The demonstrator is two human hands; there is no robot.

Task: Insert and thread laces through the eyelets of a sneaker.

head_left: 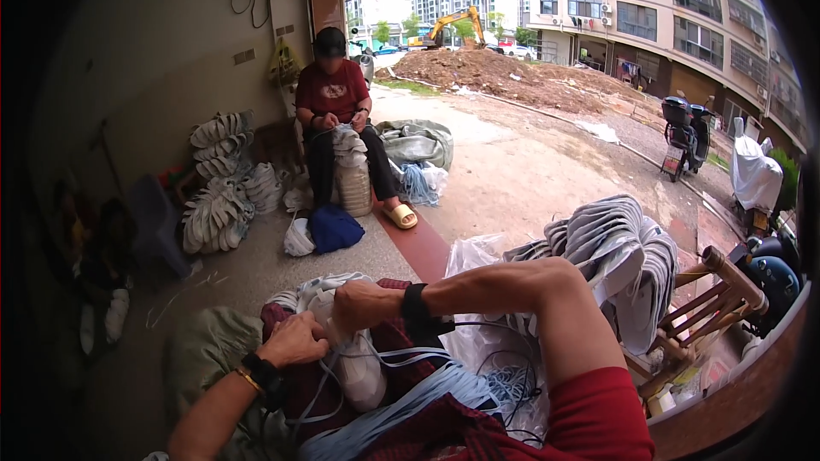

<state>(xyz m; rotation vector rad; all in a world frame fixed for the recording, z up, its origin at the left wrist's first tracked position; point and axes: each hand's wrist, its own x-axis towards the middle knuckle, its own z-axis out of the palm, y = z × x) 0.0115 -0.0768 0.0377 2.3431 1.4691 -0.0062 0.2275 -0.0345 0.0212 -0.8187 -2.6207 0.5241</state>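
"What step is in hand, as you read it?"

"From my end of the feed, I'd judge it's threading or tightening a lace. The white shoe [362,382] sits in the lap between both hands, and a pale strand runs off its right side. Loose blue laces [389,414] lie just beside that shoe, on its right."

"And the next move?"

"I'd say it calls for steadying the shoe and drawing the strand through evenly, clear of the loose laces."

"How do the hands stand?"

"The left hand [293,342], at the shoe's left side, is half curled, fingertips up against it; I can't tell whether they pinch a lace. The right hand [363,307], over the shoe's far end, looks curled in, back toward me. Its fingertips are hidden, so I can't tell how tightly it's closed or what it holds."

"Anything else around?"

"Stacked shoe pieces [611,239], beyond the shoe to its right."
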